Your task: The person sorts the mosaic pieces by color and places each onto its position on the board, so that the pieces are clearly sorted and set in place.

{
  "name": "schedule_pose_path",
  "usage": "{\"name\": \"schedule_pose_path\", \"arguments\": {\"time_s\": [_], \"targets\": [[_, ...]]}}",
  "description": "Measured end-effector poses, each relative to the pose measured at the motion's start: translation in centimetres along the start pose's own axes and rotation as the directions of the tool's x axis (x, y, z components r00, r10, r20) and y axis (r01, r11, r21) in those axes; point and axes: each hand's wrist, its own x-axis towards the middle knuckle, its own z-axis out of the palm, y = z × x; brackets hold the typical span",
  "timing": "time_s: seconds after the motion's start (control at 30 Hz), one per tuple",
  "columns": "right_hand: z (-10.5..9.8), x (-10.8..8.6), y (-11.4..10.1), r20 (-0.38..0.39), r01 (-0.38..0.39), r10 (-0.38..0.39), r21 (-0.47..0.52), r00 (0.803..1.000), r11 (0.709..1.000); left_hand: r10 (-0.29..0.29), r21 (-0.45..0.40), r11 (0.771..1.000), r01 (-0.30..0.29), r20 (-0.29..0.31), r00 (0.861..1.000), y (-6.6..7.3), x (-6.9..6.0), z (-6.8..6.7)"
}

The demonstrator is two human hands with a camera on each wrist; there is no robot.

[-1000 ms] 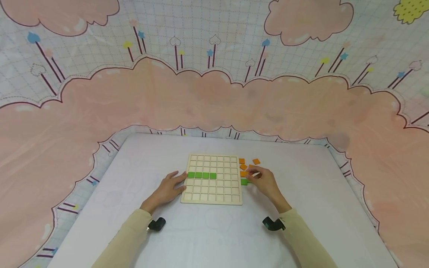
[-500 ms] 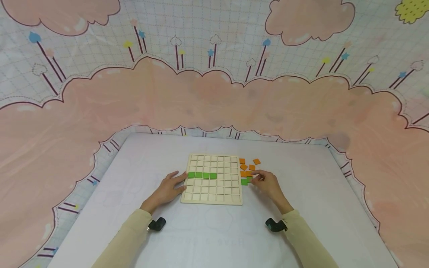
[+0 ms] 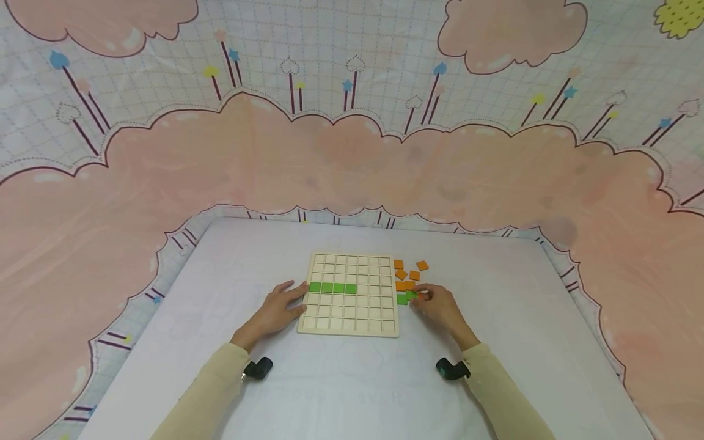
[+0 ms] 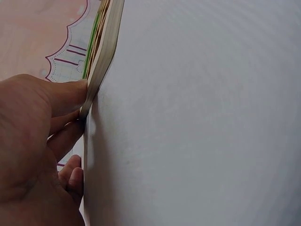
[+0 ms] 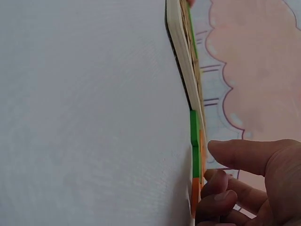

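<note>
The fingers of the right hand [image 3: 438, 304] are just off the right edge of the board [image 3: 346, 334]. Thumb and forefinger stand apart, at a green tile [image 3: 409, 296] and an orange tile [image 5: 194, 197]. From where I stand, I cannot tell whether they pinch either one. The thumb and fingers of the left hand [image 3: 277, 307] are spread; their tips touch the board's left edge.

The board lies flat on the desk [image 3: 341, 391]. A row of four green tiles [image 3: 338, 288] sits in its cells, starting at the left edge; the cells to their right in that row are bare.

Caution: the loose tiles to the right of the board lie close together, some apparently touching. Lifting one may drag its neighbour. The tiles are thin, so fingertips may slip off an edge. If the left hand loses contact, a knock from the right could shift the board.

Obstructions: another green tile [image 3: 402, 299] lies between the right hand and the board. Scattered orange tiles [image 3: 415, 275] lie beside the board's right edge, farther back; a low reach could disturb them. Patterned cloth [image 3: 385, 165] hangs beyond the board's far side.
</note>
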Motion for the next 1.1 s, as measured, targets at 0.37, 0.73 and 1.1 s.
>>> {"name": "schedule_pose_path", "arguments": {"time_s": [0.37, 0.73, 1.1], "targets": [[-0.16, 0.12, -0.07, -0.003, 0.002, -0.002, -0.018, 1.000, 1.000, -0.001, 0.002, 1.000, 0.001, -0.002, 1.000, 0.04, 0.08, -0.01], [-0.09, 0.01, 0.10, -0.005, 0.025, -0.025, -0.009, 1.000, 1.000, -0.017, -0.001, 1.000, 0.017, 0.000, 1.000, 0.28, -0.06, 0.00], [-0.25, -0.05, 0.36, -0.021, 0.053, -0.053, 0.019, 0.998, 0.998, -0.001, 0.019, 1.000, 0.001, 0.000, 1.000, 0.09, -0.12, 0.02]]}}
